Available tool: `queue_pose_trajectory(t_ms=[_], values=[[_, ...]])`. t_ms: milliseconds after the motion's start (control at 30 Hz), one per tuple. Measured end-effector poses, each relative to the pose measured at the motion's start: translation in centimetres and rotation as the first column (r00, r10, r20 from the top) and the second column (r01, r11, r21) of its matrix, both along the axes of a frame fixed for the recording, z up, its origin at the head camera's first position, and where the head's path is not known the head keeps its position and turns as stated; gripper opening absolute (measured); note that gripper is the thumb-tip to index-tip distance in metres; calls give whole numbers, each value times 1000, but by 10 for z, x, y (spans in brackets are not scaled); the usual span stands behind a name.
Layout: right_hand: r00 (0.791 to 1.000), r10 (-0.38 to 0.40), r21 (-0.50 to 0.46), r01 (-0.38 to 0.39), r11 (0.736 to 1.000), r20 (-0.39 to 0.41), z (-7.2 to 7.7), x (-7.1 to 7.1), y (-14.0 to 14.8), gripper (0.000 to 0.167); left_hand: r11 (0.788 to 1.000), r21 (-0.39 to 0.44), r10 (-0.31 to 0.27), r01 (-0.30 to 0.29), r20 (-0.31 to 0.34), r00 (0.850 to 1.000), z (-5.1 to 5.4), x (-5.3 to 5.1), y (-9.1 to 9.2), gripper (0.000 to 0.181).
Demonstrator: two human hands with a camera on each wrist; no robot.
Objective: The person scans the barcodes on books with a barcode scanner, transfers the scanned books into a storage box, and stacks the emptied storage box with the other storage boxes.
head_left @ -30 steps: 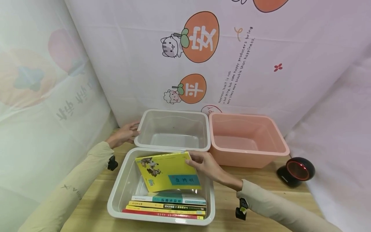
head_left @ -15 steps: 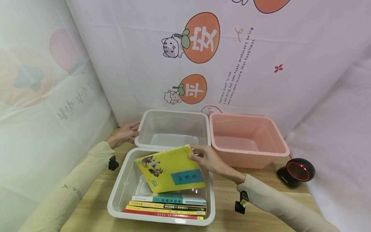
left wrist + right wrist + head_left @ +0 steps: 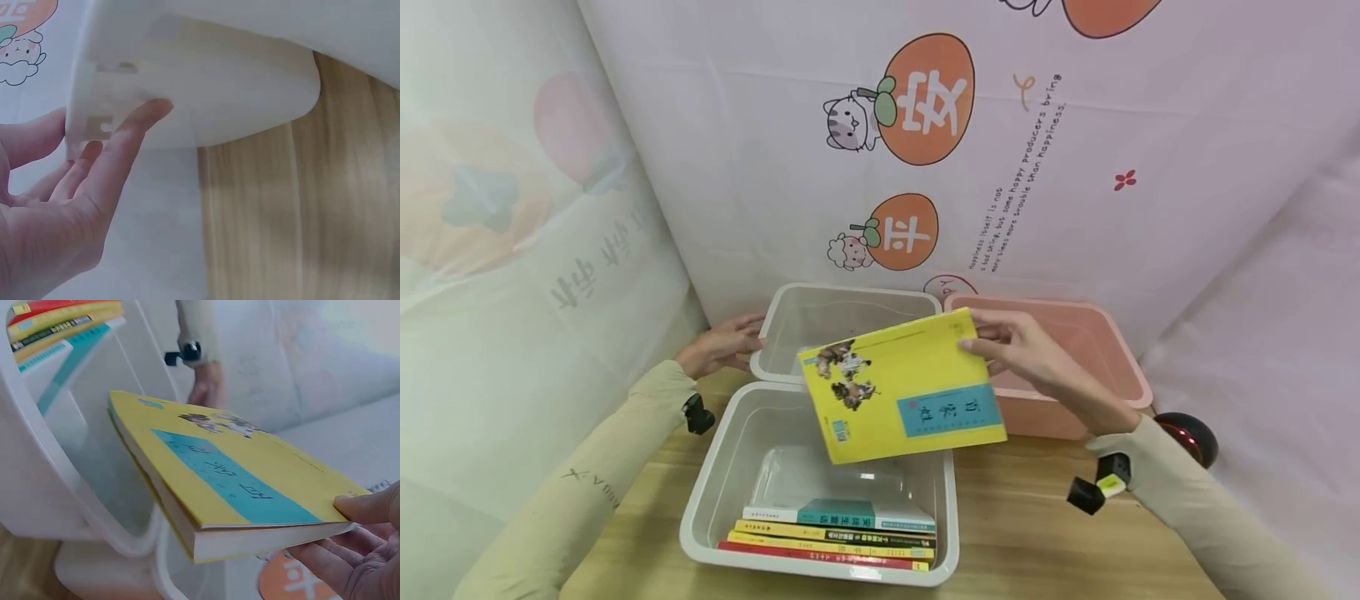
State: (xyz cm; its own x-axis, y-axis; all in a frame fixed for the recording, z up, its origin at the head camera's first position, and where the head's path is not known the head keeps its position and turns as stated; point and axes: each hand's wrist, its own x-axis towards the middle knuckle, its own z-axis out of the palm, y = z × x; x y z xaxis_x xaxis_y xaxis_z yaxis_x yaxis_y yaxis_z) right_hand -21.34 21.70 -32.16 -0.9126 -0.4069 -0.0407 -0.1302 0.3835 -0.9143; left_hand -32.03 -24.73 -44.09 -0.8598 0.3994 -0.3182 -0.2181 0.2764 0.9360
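1. Here's the yellow book (image 3: 880, 379), up in the air over the back half of the front light-grey bin (image 3: 733, 454), its outline cutting across the near edges of both bins behind.
2. The right hand (image 3: 1030, 350) has it by one corner: thumb flat on the cover, fingers underneath, a firm pinch in the right wrist view.
3. Cover side up, and the book's tilted! A blue title panel reading 百家姓 shows near the hand's end, with printed figures at the other end.
4. Over to the left hand (image 3: 721, 343), at the left rim of the rear grey bin (image 3: 865, 310). Its thumb is against the rim, its fingers are on the other side of it, so it holds that edge narrowly.
5. Down in the front bin, a row of books lies spine up along the near wall: white-and-teal book (image 3: 835, 515), then yellow-and-black, yellow, and the red book (image 3: 820, 554) nearest the front.
6. The pink bin (image 3: 1086, 333) stands beside the rear grey one, partly hidden by the right hand and the book.
7. Far right on the wooden table (image 3: 1015, 525), a round black device (image 3: 1201, 437) peeks out past the right sleeve (image 3: 1187, 500).
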Motion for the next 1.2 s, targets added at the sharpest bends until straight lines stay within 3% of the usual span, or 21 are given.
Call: queue_pose_trajectory(t_ms=[200,400,800,1067,1200], values=[[998,-63,121,65,991,-19,25,0,38,62,998,46,-41,40,22,999,1,-2,-3,77],[993,-66,225,86,971,-95,48,0,75,61,997,61,-47,47,2,999,-3,-7,-4,79],[966,-86,319,164,934,-245,70,7,136,55,993,107,-48,45,26,999,1,-4,-5,83],[980,-54,399,128,908,-192,73,7,160,53,998,56,-30,29,19,999,-1,-1,-7,83],[986,-35,466,107,878,-162,74,12,172,49,997,65,-37,37,8,999,-3,-2,-5,83]])
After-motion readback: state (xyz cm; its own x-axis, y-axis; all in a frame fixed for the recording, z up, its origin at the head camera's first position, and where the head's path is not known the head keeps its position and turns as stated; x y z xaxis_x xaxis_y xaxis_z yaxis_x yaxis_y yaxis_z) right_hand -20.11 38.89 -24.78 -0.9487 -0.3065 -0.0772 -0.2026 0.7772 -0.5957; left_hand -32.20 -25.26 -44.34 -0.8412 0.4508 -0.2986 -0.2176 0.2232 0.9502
